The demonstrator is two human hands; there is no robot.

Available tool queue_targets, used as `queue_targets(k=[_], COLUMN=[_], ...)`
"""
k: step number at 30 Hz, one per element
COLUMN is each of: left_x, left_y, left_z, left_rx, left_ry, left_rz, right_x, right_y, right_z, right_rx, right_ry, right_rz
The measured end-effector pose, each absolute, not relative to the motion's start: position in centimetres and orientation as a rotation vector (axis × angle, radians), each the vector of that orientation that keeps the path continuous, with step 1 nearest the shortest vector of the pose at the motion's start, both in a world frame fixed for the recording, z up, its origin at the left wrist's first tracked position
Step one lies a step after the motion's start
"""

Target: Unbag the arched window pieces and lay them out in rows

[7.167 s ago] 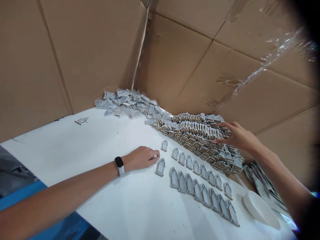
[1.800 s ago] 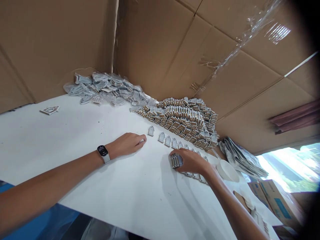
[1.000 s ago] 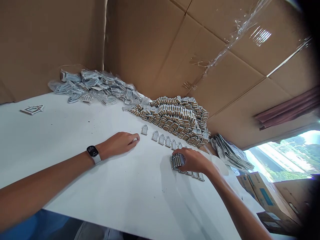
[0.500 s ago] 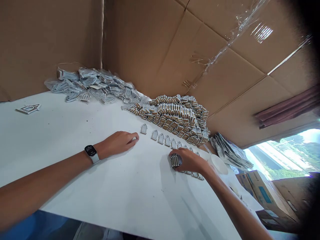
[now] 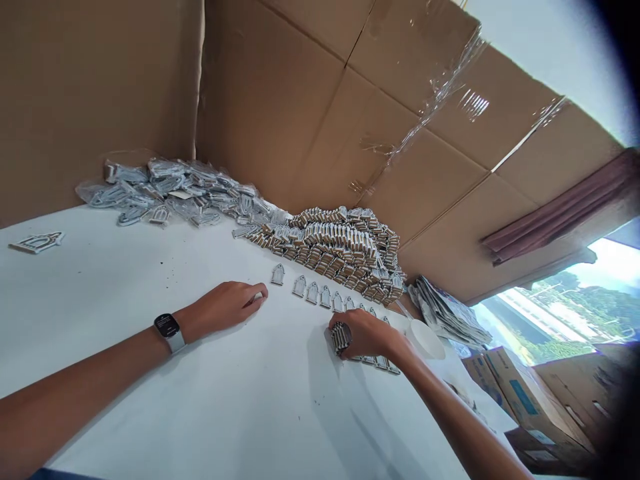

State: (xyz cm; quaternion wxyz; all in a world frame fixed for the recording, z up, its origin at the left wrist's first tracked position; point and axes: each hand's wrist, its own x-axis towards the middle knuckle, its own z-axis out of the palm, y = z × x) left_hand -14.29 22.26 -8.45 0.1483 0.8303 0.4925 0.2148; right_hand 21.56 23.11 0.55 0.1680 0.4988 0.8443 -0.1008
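My right hand (image 5: 367,332) grips a short stack of small arch-shaped pieces (image 5: 341,339), thumb and fingers clamped round its sides, low over the white table. Beyond it runs a row of flat arch-shaped pieces (image 5: 313,293), white-grey with brown edges. One single arch piece (image 5: 278,274) lies apart at the row's left end. Another row of pieces (image 5: 383,364) shows below my right wrist, partly covered by the hand. My left hand (image 5: 227,309), with a smartwatch on its wrist, rests on the table, fingers curled. Something pale shows at its fingertips, too small to name.
A large stacked heap of arch pieces (image 5: 345,250) stands against the cardboard wall (image 5: 280,113). Plastic-bagged pieces (image 5: 185,187) lie at back left. A larger arch piece (image 5: 37,242) sits far left. A white round lid or dish (image 5: 426,339), folded newspapers (image 5: 447,310) and cartons (image 5: 520,387) are right.
The camera view has tilted, so the scene sits lower and further left. Both hands keep nearly the same places on the table, the right one still holding its stack.
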Motion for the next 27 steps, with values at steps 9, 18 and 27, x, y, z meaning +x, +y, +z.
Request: queue_targets(k=[9, 18, 27], left_x=[-14.3, -14.6, -15.0], left_y=[22.0, 22.5, 23.3], left_z=[-8.0, -7.9, -7.8], left_rx=[2.345, 2.297, 2.31], left_ry=[1.398, 1.442, 1.534], left_rz=[0.666, 0.587, 0.516], right_x=[21.2, 21.4, 22.5], right_y=[23.0, 23.9, 23.7], right_z=[0.7, 0.4, 0.5], right_rx=[1.393, 1.36, 1.347], right_ry=[2.391, 2.462, 2.605], right_rz=[-0.172, -0.209, -0.275])
